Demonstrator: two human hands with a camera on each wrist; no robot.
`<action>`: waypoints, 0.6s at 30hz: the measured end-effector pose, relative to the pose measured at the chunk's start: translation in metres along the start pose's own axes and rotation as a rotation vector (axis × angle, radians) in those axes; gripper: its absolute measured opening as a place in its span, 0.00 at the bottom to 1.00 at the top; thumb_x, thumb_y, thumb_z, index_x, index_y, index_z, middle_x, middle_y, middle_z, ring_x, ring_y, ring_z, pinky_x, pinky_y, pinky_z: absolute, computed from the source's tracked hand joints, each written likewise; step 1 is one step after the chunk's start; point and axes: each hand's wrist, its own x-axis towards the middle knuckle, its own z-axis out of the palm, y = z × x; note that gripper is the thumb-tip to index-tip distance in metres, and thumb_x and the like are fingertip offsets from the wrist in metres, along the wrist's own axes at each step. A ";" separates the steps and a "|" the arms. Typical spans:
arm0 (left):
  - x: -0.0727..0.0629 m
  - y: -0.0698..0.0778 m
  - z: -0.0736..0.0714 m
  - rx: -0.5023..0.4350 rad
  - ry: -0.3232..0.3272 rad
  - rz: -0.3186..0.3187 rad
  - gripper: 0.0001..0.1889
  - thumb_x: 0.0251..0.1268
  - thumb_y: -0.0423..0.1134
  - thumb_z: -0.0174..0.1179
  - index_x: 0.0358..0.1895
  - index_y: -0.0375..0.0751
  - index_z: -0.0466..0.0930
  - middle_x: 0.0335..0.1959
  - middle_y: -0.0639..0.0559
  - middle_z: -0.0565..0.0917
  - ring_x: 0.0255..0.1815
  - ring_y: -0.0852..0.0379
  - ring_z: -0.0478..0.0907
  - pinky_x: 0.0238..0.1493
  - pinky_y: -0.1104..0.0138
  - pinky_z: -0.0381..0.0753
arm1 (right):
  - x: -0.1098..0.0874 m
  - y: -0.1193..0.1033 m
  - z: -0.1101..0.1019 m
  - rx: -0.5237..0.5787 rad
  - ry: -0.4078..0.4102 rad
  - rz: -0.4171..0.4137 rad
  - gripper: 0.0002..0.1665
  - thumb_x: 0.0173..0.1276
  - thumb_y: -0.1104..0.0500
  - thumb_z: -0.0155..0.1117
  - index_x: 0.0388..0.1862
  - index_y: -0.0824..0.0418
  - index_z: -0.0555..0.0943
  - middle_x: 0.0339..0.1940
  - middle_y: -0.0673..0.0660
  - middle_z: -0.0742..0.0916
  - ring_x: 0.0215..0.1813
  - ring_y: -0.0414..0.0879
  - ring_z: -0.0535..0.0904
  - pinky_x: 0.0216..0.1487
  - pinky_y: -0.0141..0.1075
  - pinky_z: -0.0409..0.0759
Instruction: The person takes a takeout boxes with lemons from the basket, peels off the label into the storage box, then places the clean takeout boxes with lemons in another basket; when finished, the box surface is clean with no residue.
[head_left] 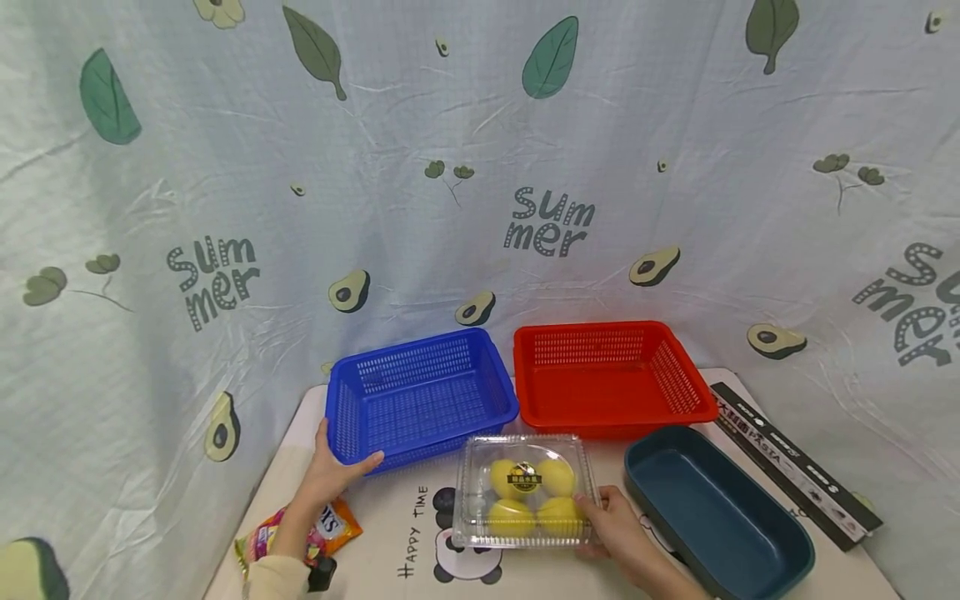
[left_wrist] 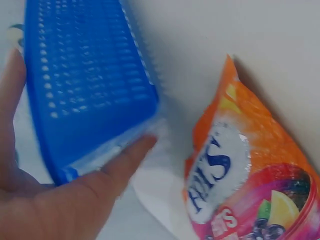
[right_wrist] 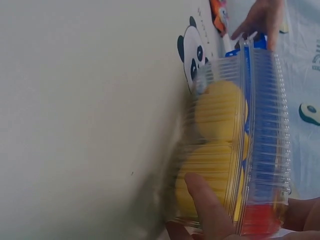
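Observation:
My left hand (head_left: 330,471) is at the near left corner of a blue plastic basket (head_left: 420,408), fingers straight along its left side and thumb stretched along the front. In the left wrist view the thumb lies against the basket's (left_wrist: 90,60) end wall. My right hand (head_left: 618,533) grips the right side of a clear plastic clamshell box (head_left: 480,533) holding several round yellow fruits (head_left: 512,518). The box has a black and gold label on its lid and is tilted in the right wrist view, where one finger (right_wrist: 207,205) presses its side wall.
A red basket (head_left: 581,396) stands beside the blue one. To the right lie a dark teal tray (head_left: 720,508) and a long black pasta box (head_left: 795,467). An orange and pink bag (head_left: 341,525) lies by my left forearm. A printed curtain (head_left: 420,125) hangs behind.

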 end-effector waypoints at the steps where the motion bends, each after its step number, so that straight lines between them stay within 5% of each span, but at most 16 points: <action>1: -0.003 0.002 0.000 0.041 0.021 0.012 0.71 0.62 0.59 0.71 0.82 0.42 0.15 0.82 0.21 0.38 0.80 0.20 0.49 0.76 0.31 0.60 | 0.000 0.000 0.000 0.002 0.000 0.003 0.34 0.81 0.51 0.58 0.67 0.77 0.61 0.51 0.69 0.75 0.42 0.51 0.82 0.37 0.45 0.91; 3: -0.010 0.009 0.002 0.118 0.079 0.044 0.70 0.62 0.60 0.70 0.83 0.41 0.17 0.83 0.22 0.34 0.82 0.20 0.39 0.78 0.28 0.48 | 0.000 0.000 -0.001 0.004 -0.002 0.005 0.34 0.81 0.51 0.58 0.67 0.76 0.61 0.52 0.70 0.75 0.43 0.51 0.82 0.38 0.45 0.91; 6: -0.023 0.023 0.008 0.195 0.184 0.107 0.65 0.65 0.61 0.68 0.85 0.42 0.25 0.83 0.23 0.34 0.82 0.19 0.34 0.75 0.24 0.46 | 0.001 0.000 -0.002 0.005 -0.004 0.009 0.34 0.81 0.50 0.58 0.67 0.77 0.60 0.52 0.70 0.75 0.43 0.51 0.82 0.38 0.46 0.91; 10: -0.047 0.040 0.030 0.170 0.216 0.244 0.49 0.72 0.56 0.64 0.84 0.40 0.46 0.81 0.26 0.51 0.81 0.24 0.49 0.75 0.28 0.58 | 0.001 -0.001 -0.001 0.013 -0.010 0.013 0.34 0.81 0.50 0.58 0.67 0.76 0.60 0.52 0.69 0.75 0.43 0.51 0.83 0.39 0.46 0.91; 14: -0.067 0.045 0.063 0.056 0.011 0.302 0.39 0.73 0.52 0.64 0.80 0.42 0.59 0.72 0.28 0.71 0.69 0.29 0.75 0.65 0.39 0.80 | 0.000 0.000 0.000 0.035 -0.014 0.009 0.33 0.81 0.51 0.59 0.66 0.76 0.61 0.50 0.68 0.75 0.42 0.51 0.82 0.39 0.48 0.91; 18: -0.071 0.041 0.095 -0.024 -0.272 0.232 0.45 0.72 0.55 0.66 0.84 0.48 0.51 0.75 0.23 0.65 0.65 0.23 0.76 0.56 0.38 0.84 | 0.001 0.000 0.000 0.045 -0.013 0.008 0.34 0.81 0.51 0.59 0.67 0.77 0.60 0.51 0.69 0.74 0.43 0.52 0.82 0.39 0.48 0.91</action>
